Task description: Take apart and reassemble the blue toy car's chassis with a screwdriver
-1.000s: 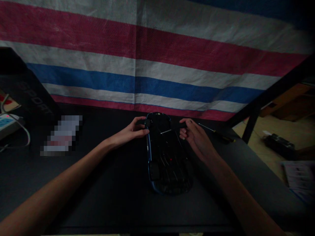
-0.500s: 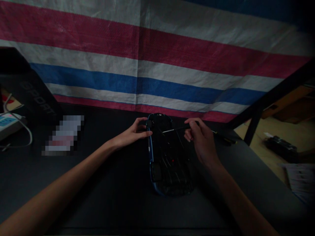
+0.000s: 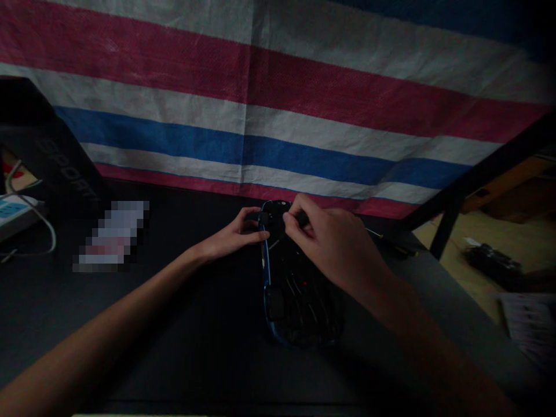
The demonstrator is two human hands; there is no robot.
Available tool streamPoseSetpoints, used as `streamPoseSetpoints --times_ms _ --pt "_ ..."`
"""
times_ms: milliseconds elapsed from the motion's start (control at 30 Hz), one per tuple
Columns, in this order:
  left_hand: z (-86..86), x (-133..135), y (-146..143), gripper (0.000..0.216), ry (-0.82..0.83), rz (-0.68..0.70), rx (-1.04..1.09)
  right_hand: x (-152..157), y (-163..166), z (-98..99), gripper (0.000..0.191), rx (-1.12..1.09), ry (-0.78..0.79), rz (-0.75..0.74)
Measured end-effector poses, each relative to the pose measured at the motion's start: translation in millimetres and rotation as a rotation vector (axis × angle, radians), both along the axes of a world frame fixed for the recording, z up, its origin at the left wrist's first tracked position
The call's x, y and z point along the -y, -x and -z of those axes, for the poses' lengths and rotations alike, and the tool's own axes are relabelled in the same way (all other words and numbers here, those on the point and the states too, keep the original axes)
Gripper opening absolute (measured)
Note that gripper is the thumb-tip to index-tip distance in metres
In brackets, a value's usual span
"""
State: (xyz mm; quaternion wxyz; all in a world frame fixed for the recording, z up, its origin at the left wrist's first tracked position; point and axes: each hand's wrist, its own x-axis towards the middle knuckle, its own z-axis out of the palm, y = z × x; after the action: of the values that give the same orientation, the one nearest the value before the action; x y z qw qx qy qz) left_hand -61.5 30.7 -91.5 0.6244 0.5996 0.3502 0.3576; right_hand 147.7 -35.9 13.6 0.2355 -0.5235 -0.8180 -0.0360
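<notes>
A blue toy car (image 3: 295,295) lies upside down on the dark table (image 3: 174,324), its black underside with thin wires facing up. My left hand (image 3: 237,234) grips the car's far left edge, fingers curled on it. My right hand (image 3: 330,243) is over the far end of the underside, fingers pinched round a small screwdriver (image 3: 278,238) whose thin metal shaft slants down from the fingertips to the chassis; most of the tool is hidden in the hand.
A second screwdriver (image 3: 391,243) lies on the table to the right. At left are a black box (image 3: 47,156), a power strip with cable (image 3: 17,211) and a blurred patch (image 3: 113,234). A striped tarp (image 3: 278,104) hangs behind. The floor shows at right.
My right hand moved left from beside the car to above its far end, bringing the screwdriver tip down onto the underside. My left hand stayed on the car's edge.
</notes>
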Motion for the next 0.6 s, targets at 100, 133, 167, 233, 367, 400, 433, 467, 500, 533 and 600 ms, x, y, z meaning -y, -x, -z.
streamPoseSetpoints --times_ms 100,133,167,233,367,400,433,467,500,533,600 --pt "-2.2 1.6 0.6 0.070 -0.012 0.015 -0.004 -5.9 11.1 -10.2 0.030 0.200 -0.102 0.053" --pt "-2.9 2.2 0.8 0.069 -0.020 0.019 -0.003 -7.6 13.6 -12.9 0.031 0.249 -0.119 0.047" --pt "-3.3 2.8 1.0 0.068 -0.030 0.022 -0.005 -9.1 15.7 -15.1 0.030 0.286 -0.130 0.032" --pt "-3.8 3.5 1.4 0.067 -0.047 0.032 -0.011 -11.1 19.0 -17.7 0.027 0.327 -0.140 0.001" --pt "-4.1 3.6 2.1 0.066 -0.075 0.042 -0.022 -13.5 24.1 -15.4 0.028 0.306 -0.132 0.001" --pt "-4.3 3.7 2.3 0.066 -0.085 0.038 -0.025 -14.9 24.0 -14.2 0.027 0.279 -0.112 -0.015" --pt "-4.6 3.8 2.4 0.066 -0.095 0.033 -0.025 -16.8 22.8 -13.2 0.025 0.238 -0.077 -0.061" --pt "-4.9 4.0 2.4 0.066 -0.100 0.030 -0.023 -19.3 20.3 -12.5 0.020 0.187 -0.027 -0.138" --pt "-5.0 4.3 2.4 0.066 -0.097 0.031 -0.016 -22.4 16.6 -12.2 0.015 0.126 0.033 -0.234" --pt "-5.0 4.5 2.4 0.066 -0.086 0.035 -0.007 -25.6 11.9 -12.4 0.009 0.064 0.094 -0.333" --pt "-4.5 4.7 2.4 0.067 -0.053 0.050 0.005 -31.7 1.7 -13.7 0.006 -0.020 0.180 -0.450"
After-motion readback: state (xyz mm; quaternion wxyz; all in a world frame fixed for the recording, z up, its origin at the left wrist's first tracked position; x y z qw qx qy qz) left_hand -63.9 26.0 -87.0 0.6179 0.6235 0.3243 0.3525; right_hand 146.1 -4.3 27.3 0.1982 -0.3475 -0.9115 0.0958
